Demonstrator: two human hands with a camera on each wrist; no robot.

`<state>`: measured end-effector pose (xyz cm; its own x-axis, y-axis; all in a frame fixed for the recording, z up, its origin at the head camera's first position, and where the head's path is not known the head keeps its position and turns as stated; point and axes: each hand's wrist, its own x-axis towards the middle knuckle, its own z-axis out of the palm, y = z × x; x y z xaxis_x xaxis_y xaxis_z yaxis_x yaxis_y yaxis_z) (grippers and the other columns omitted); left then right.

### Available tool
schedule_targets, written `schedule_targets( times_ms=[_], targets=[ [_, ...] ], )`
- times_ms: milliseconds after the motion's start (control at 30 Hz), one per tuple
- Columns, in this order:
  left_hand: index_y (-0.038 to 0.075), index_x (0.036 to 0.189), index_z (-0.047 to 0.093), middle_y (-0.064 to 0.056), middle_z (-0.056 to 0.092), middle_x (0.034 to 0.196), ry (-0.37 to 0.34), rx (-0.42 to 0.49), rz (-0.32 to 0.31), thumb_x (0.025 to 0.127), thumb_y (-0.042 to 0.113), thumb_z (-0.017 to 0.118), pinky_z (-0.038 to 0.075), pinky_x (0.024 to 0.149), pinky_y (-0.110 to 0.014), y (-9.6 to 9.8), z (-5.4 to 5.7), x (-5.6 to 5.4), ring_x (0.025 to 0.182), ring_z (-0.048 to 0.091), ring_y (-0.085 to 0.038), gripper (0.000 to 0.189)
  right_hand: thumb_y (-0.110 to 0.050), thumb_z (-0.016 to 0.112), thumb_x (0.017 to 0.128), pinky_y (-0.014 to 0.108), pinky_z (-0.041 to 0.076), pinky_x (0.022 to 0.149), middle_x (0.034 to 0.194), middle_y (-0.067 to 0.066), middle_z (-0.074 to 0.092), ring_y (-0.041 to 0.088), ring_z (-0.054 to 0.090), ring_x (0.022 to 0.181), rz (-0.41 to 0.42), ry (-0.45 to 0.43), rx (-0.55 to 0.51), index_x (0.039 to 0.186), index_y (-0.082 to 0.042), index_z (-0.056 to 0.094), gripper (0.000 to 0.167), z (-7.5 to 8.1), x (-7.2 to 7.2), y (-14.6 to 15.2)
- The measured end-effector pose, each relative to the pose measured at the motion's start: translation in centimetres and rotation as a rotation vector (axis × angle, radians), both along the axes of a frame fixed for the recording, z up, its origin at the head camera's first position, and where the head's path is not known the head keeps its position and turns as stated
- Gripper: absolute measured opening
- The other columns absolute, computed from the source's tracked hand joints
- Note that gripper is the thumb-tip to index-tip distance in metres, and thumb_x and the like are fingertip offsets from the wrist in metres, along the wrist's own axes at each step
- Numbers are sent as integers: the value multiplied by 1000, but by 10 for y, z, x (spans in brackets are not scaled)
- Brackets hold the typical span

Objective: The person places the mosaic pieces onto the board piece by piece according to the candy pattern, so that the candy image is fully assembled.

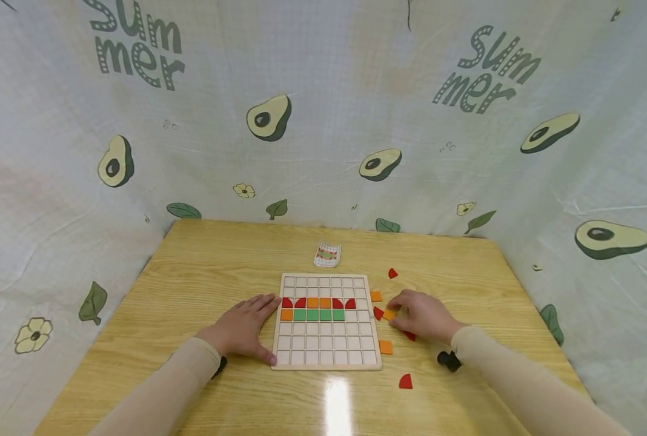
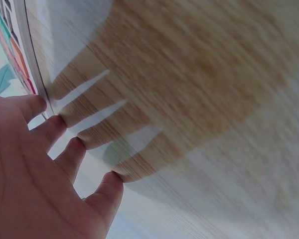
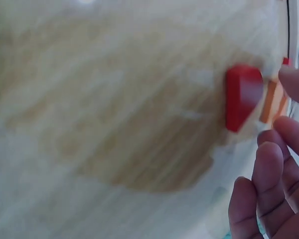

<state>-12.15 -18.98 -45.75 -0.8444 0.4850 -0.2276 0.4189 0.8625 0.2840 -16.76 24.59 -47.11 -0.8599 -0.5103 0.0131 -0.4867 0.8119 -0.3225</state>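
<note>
A wooden grid board [image 1: 323, 358] lies on the table with one row of red quarter-circle and orange square tiles, and below it an orange tile [image 1: 286, 314] beside several green tiles [image 1: 319, 315]. My left hand [image 1: 245, 327] rests spread along the board's left edge, fingertips and thumb at its rim. Right of the board, my right hand [image 1: 423, 315] pinches an orange square tile [image 1: 389, 315] between thumb and index finger, seen close up in the right wrist view [image 3: 273, 102]. A red quarter-circle tile [image 3: 243, 97] lies just beside those fingers.
A small pattern card [image 1: 327, 254] lies behind the board. Loose orange squares [image 1: 386, 347] and red quarter-circles [image 1: 406, 381] are scattered along the board's right side. Patterned cloth [image 1: 323, 151] hangs behind and at both sides of the wooden table [image 1: 231, 242].
</note>
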Motion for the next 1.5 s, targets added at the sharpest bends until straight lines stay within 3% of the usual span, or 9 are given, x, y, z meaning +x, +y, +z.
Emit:
schedule_targets(
  times_ms=[500, 800, 1000, 1233, 1500],
  targets=[
    [10, 158, 30, -12, 26, 161, 13, 4, -16, 62, 77, 77, 24, 113, -59, -1, -2, 0, 146, 24, -35, 126, -24, 79, 83, 32, 52, 75, 100, -12, 61, 6, 55, 81, 10, 43, -5, 107, -20, 74, 24, -6, -1, -2],
    [10, 158, 29, -11, 25, 162, 18, 11, -22, 62, 78, 76, 24, 113, -58, -3, -7, -2, 147, 23, -35, 127, -24, 81, 82, 31, 52, 72, 100, -12, 63, 8, 56, 77, 11, 48, -41, 105, -21, 75, 24, 2, -7, -7],
    [11, 159, 28, -9, 25, 162, 26, 8, -13, 61, 79, 76, 24, 113, -57, -4, -11, -2, 147, 23, -33, 128, -28, 79, 84, 24, 47, 63, 98, -12, 61, 4, 49, 65, 90, 47, -33, 105, -21, 75, 23, 11, -11, -39],
    [11, 158, 29, -11, 26, 162, 6, 18, -14, 62, 77, 77, 23, 113, -59, -2, -6, -1, 147, 23, -35, 126, -23, 73, 86, 24, 48, 67, 99, -13, 61, 5, 52, 74, 188, 34, -31, 107, -22, 76, 22, 8, -8, -74],
    [12, 158, 29, -10, 26, 162, 15, 1, -7, 61, 79, 75, 23, 113, -59, -3, -6, -1, 147, 23, -34, 127, -22, 73, 85, 27, 51, 73, 99, -12, 61, 5, 54, 81, 252, 90, -13, 108, -21, 75, 22, 0, -8, -85]
  ],
)
